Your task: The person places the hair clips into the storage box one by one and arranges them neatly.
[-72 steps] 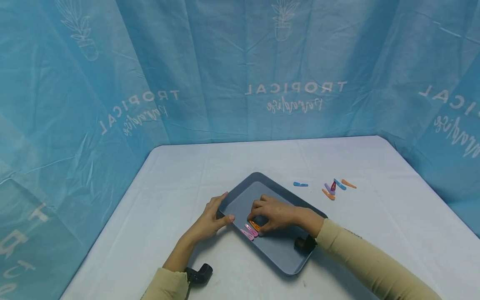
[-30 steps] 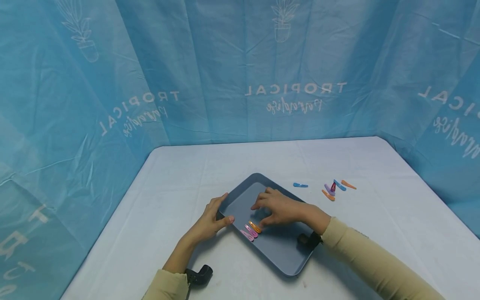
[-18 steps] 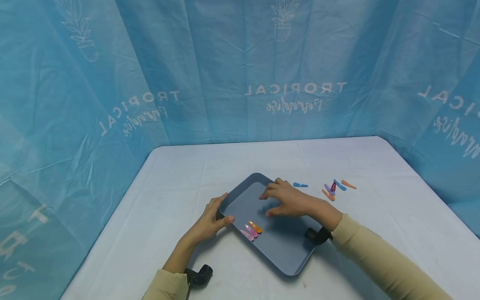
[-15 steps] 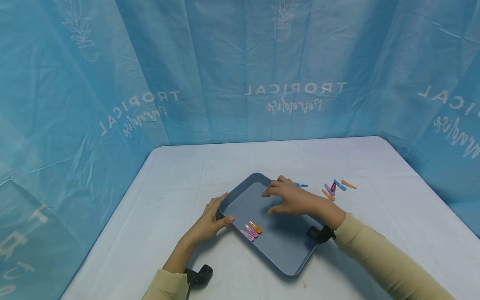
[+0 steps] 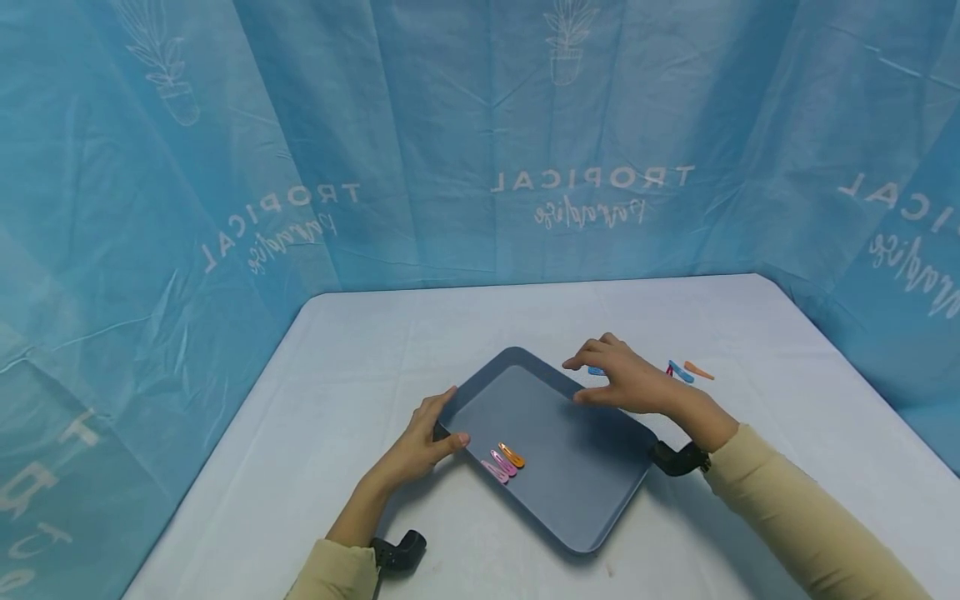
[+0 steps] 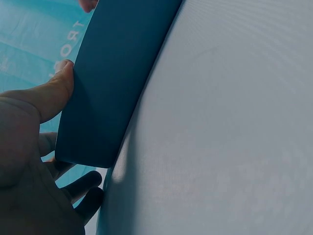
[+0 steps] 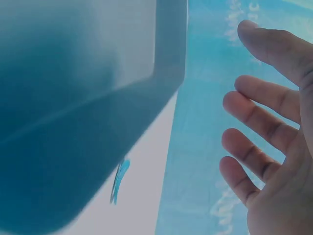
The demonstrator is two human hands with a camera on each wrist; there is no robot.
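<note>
A grey rectangular tray (image 5: 577, 492) lies turned at an angle on the white table. My left hand (image 5: 416, 442) grips its left corner, thumb at the rim and fingers around the outside; the left wrist view shows the thumb (image 6: 61, 85) against the wall. Inside the tray, two pink snap hair clips (image 5: 498, 467) and an orange hair clip (image 5: 512, 455) lie side by side. Over the far right rim hovers my right hand (image 5: 626, 379), fingers spread and holding nothing. It partly covers a blue hair clip (image 5: 596, 371), which also shows beyond the tray (image 7: 29, 196) in the right wrist view.
Farther right on the table lie another blue hair clip (image 5: 681, 372), a second orange clip (image 5: 699, 370) and a dark red clip (image 5: 670, 370), partly hidden by the right hand. A blue printed curtain (image 5: 450, 125) hangs behind the table.
My right hand let go of the orange clip in the tray, then rose and moved right and away, over the far rim. The left hand and tray have stayed put.
</note>
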